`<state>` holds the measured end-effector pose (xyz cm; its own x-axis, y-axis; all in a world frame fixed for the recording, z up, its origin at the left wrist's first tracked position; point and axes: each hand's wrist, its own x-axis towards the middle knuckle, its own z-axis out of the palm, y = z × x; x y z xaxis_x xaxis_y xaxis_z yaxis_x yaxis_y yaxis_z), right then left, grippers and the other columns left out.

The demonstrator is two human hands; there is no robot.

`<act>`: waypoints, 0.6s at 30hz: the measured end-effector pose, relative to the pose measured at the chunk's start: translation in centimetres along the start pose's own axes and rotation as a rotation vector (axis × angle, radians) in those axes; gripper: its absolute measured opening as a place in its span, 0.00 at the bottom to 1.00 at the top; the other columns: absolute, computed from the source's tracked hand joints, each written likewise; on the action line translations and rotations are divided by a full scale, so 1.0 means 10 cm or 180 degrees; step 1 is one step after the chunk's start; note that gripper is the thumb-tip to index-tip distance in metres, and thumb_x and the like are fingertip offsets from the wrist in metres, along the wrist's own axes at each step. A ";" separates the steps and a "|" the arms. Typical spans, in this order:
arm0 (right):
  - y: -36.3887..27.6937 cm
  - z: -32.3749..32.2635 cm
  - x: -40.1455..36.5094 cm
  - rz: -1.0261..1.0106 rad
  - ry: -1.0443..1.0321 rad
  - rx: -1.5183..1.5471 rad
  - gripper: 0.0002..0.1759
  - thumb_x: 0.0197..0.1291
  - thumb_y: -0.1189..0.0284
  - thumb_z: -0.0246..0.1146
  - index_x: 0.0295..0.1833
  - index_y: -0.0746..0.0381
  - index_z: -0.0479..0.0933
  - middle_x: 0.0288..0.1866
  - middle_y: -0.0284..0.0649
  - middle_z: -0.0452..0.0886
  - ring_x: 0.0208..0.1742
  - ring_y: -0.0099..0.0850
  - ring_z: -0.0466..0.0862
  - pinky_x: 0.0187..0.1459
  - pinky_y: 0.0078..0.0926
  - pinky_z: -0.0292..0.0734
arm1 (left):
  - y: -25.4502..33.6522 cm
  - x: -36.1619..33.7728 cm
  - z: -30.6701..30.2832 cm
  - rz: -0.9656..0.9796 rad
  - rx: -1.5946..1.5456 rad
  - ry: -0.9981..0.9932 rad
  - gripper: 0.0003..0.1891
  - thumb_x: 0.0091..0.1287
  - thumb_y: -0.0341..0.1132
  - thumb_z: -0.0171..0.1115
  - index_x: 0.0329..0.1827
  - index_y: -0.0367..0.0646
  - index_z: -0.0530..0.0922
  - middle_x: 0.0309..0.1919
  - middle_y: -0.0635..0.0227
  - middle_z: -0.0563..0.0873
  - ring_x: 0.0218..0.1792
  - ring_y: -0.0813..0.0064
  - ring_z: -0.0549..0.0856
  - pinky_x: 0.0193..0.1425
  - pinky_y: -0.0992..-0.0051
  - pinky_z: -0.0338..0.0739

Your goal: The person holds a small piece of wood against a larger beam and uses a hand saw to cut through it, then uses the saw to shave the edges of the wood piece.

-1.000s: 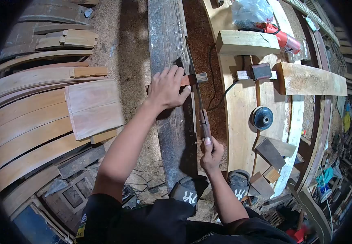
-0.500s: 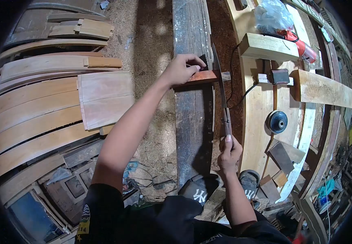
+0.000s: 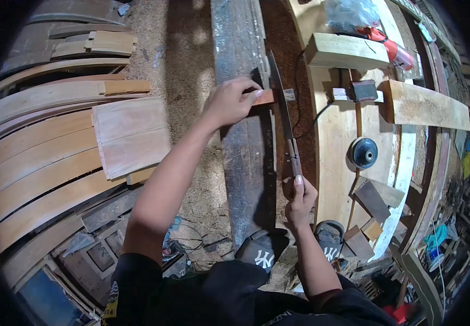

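Observation:
My left hand (image 3: 231, 102) is closed over a reddish strip of wood (image 3: 265, 98), which lies across a dark, worn plank (image 3: 248, 163). Its thumb and fingers press on the strip, hiding the left part. In my right hand (image 3: 301, 202) is the handle of a handsaw (image 3: 281, 100), its blade pointing away from me. The blade crosses the strip beyond the plank's right edge, and the strip's pale end shows to its right. How deep the blade sits in the wood cannot be made out.
On the right-hand boards (image 3: 330, 157) lie a thick wooden block (image 3: 347, 50), a red power tool (image 3: 398, 54), a round black pad (image 3: 364, 153) and small offcuts (image 3: 373, 201). Stacked planks (image 3: 45, 157) fill the left. My sandalled feet (image 3: 261, 251) are near the plank's close end.
The whole view has shifted, so the bench appears further left. My left hand has lowered onto the strip and now covers more of it. The saw still crosses near the strip's right end.

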<state>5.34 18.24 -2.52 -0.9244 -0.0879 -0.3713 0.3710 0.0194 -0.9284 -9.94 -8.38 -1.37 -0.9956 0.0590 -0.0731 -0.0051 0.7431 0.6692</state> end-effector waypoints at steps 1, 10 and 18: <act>0.01 -0.01 0.01 0.0004 0.0041 -0.0019 0.26 0.81 0.61 0.52 0.26 0.61 0.67 0.21 0.26 0.63 0.22 0.16 0.61 0.24 0.23 0.53 | 0.02 -0.02 -0.01 -0.0024 0.0164 0.0072 0.12 0.73 0.40 0.64 0.47 0.41 0.87 0.42 0.58 0.88 0.46 0.57 0.88 0.50 0.63 0.81; 0.01 -0.09 0.03 -0.0235 0.0038 -0.0145 0.25 0.81 0.61 0.54 0.27 0.62 0.68 0.20 0.27 0.65 0.22 0.17 0.62 0.24 0.23 0.55 | 0.01 -0.08 0.04 0.0887 0.1233 0.0377 0.21 0.57 0.47 0.78 0.49 0.46 0.85 0.43 0.66 0.87 0.47 0.59 0.87 0.51 0.60 0.80; -0.02 0.03 0.00 -0.0542 0.0073 -0.0593 0.24 0.80 0.64 0.55 0.28 0.64 0.70 0.19 0.27 0.67 0.21 0.17 0.65 0.24 0.24 0.57 | 0.17 -0.17 0.11 0.0461 0.1563 0.0352 0.24 0.53 0.41 0.80 0.53 0.49 0.82 0.46 0.69 0.85 0.50 0.63 0.84 0.53 0.60 0.74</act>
<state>5.33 17.99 -2.34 -0.9747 -0.0829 -0.2075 0.1890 0.1895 -0.9635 -8.15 -6.52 -0.90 -0.9869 0.1332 0.0908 0.1515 0.9591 0.2392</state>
